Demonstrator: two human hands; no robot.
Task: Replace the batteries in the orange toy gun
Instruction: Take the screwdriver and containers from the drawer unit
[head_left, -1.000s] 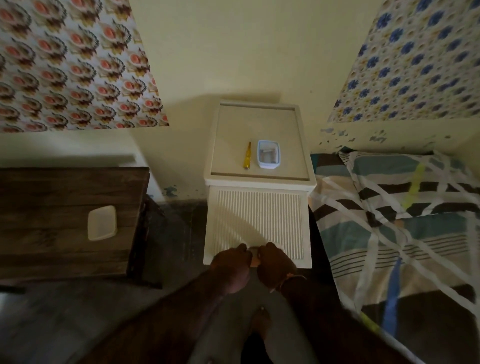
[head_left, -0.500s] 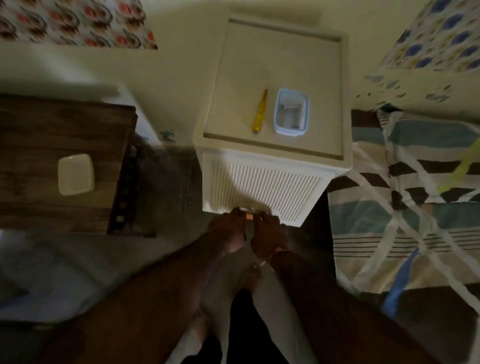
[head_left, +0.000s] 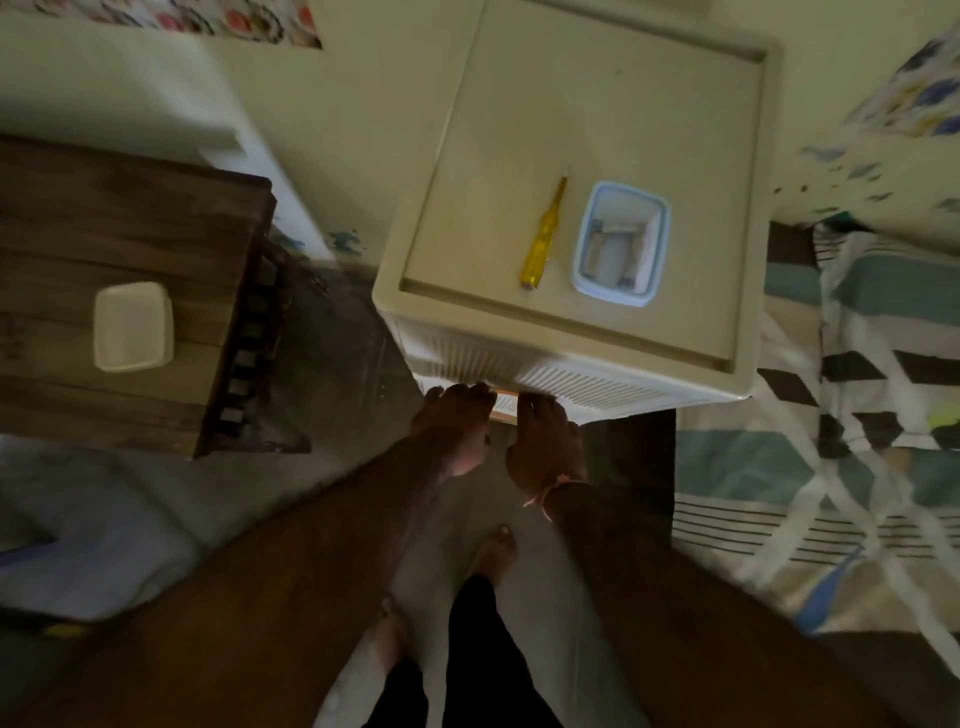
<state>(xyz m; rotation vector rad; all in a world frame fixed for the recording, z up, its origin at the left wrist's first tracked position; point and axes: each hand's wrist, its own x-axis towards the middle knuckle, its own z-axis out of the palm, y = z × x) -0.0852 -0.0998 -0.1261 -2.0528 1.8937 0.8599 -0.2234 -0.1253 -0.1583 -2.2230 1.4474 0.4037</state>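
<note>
Below the cabinet (head_left: 582, 156) top, my left hand (head_left: 457, 421) and right hand (head_left: 543, 436) grip something orange, barely visible; yanking could topple the screwdriver (head_left: 543, 236).

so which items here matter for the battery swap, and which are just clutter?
Job:
yellow screwdriver
blue-rimmed container, contents unclear
orange item between left hand and right hand

Lying about:
white lid on wooden table
striped bedding
</note>
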